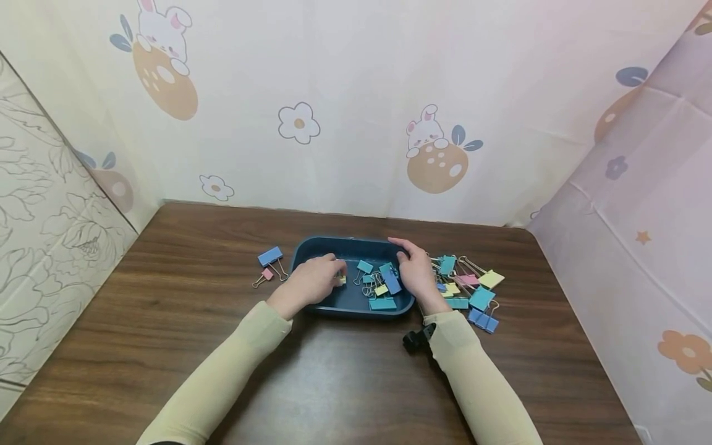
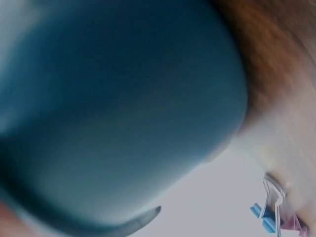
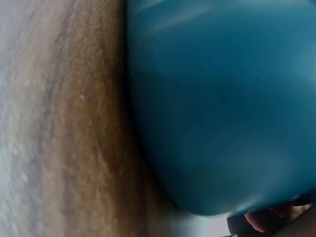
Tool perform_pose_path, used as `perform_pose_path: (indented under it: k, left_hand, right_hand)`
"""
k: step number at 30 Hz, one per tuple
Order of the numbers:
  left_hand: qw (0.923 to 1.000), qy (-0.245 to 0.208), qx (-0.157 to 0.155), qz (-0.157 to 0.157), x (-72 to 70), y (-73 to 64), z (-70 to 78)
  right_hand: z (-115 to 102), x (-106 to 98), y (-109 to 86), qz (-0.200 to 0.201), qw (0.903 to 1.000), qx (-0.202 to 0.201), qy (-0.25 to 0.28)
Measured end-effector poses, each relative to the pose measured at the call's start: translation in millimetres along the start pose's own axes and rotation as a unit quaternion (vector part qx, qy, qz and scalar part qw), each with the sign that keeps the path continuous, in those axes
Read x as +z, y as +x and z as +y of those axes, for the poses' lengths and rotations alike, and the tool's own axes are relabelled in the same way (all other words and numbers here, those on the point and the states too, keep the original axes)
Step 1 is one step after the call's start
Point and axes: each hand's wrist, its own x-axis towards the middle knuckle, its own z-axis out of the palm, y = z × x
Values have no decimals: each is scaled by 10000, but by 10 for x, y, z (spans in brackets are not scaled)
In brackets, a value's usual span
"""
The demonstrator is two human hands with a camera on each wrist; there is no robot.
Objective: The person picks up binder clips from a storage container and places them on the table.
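While the right hand point(image 1: 417, 273) grips a dark blue tray point(image 1: 356, 313), the left hand point(image 1: 315, 280) dips into it

A pale fabric curtain point(image 1: 356, 62), printed with rabbits and flowers, fills the top of the frame, lightly creased where it hangs. Below, a brown wood-grain table point(image 1: 334, 377) takes up the lower half, its surface softly shiny. Two pale sleeves point(image 1: 473, 377) reach up from the bottom edge, smooth and close-fitting.

Near the center sits the tray, a shallow rounded rectangle that looks like smooth plastic; the wrist views show its plain, curved outer wall. Its low sides keep the clips inside together. At its right end, the right hand straddles the rim, thumb inside and index finger over the far corner, apparently to steady it. At the left end, the left hand bends its fingers downward inside; whether they are clamped on anything, I cannot tell.

Right of center, just beside the tray, lies a loose heap of binder clips point(image 1: 481, 299) in teal, blue, yellow and pink, their wire handles overlapping. A smaller cluster of clips point(image 1: 390, 279) rests in the tray's right half. Left of the tray, a blue clip point(image 1: 270, 256) and a tiny pink clip point(image 1: 267, 274) lie apart from the heap. Smallest of all, a yellowish piece point(image 1: 342, 280) shows just by the left fingertips.
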Motion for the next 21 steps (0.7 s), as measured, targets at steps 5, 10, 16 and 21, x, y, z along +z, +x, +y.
perform_pose_path:
  k: [5,10,16,21]
  left_hand:
    - [9985,-367,126,390,-74,-86,-69]
    - [9932,-782,269,824,-173,-243,-210]
    - [9866,-1065,378,1176,-385,-471,-369]
    - [9893,-606,218,1312,-476,-644,-537]
  right_hand:
    - [11,0,-1,-7,10000,55,45]
    - [34,17,4,-29,10000,53,66]
    - [48,13,13,24,10000,19,41]
    - [52,8,6,-8,9999,117,110]
